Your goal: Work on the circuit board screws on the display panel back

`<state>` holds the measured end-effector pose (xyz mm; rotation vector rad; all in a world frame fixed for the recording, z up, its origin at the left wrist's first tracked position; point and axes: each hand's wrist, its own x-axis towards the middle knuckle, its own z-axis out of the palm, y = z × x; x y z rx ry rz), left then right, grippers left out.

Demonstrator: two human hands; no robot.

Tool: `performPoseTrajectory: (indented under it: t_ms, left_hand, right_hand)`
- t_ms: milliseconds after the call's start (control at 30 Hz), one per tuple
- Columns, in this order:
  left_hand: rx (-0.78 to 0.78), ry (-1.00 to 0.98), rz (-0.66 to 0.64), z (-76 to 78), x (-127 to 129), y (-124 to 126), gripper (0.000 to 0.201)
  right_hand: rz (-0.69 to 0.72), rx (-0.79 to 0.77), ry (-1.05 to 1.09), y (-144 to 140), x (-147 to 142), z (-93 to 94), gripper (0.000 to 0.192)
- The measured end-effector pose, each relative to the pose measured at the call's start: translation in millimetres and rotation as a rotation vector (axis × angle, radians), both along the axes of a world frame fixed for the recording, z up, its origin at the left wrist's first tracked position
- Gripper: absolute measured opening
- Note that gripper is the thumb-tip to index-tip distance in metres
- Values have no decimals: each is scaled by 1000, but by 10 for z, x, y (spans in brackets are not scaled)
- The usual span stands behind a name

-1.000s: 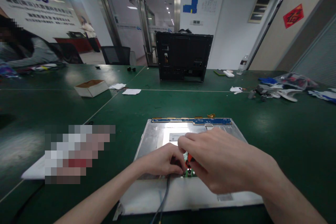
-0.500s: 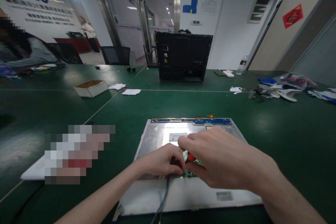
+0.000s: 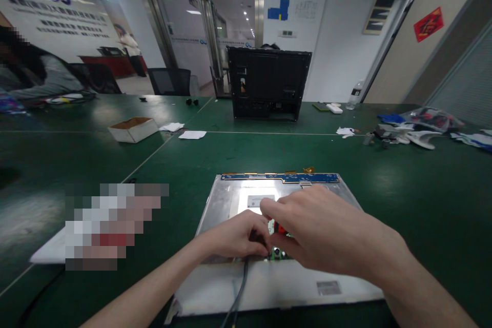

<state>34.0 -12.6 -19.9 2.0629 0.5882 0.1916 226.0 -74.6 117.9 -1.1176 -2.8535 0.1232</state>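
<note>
A flat display panel (image 3: pixel 215 205) lies face down on the green table, with a blue circuit strip (image 3: pixel 253 178) along its far edge. Over its near half, my right hand (image 3: pixel 315 230) is closed around a red-and-black screwdriver (image 3: pixel 279 227); its tip is hidden. My left hand (image 3: pixel 246 236) rests just beside it, fingertips pinched at the edge of a small green circuit board (image 3: pixel 277 253). What those fingers hold, if anything, cannot be made out. A dark cable (image 3: pixel 242 287) runs from under the left hand over the panel's white near strip (image 3: pixel 284 287).
A black monitor housing (image 3: pixel 269 82) stands upright at the back. An open cardboard box (image 3: pixel 132 130) and papers (image 3: pixel 192 135) lie left of it. Loose parts and bags (image 3: pixel 407 130) are at the right, near a bottle (image 3: pixel 355 95). A person (image 3: pixel 42 72) sits far left.
My right hand has turned slightly around the screwdriver, so less of its red part shows. The left hand and the panel have stayed in place.
</note>
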Motion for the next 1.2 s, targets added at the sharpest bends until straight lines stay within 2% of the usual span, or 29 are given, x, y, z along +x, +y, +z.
performPoseTrajectory:
  t_ms: [333,500,700,1000,1200]
  left_hand:
    - [-13,-14,31,23,12,-31,8]
    - [-7,-3,20,14,8,-19,8]
    - [0,-22,-3,-35,-3,4,8]
    - [-33,7,37,35,10,-39,10]
    - [-14,-4,30,17,15,-28,8]
  right_hand:
    - [60,-36,-7,-11,35,24,10]
    - [31,-58,-27,2,10,32,8]
    - [-30,-7,-16,2,2,1,6]
    - [66,-38,2,-12,35,27,9]
    - [27,-45,-14,-2,7,29,5]
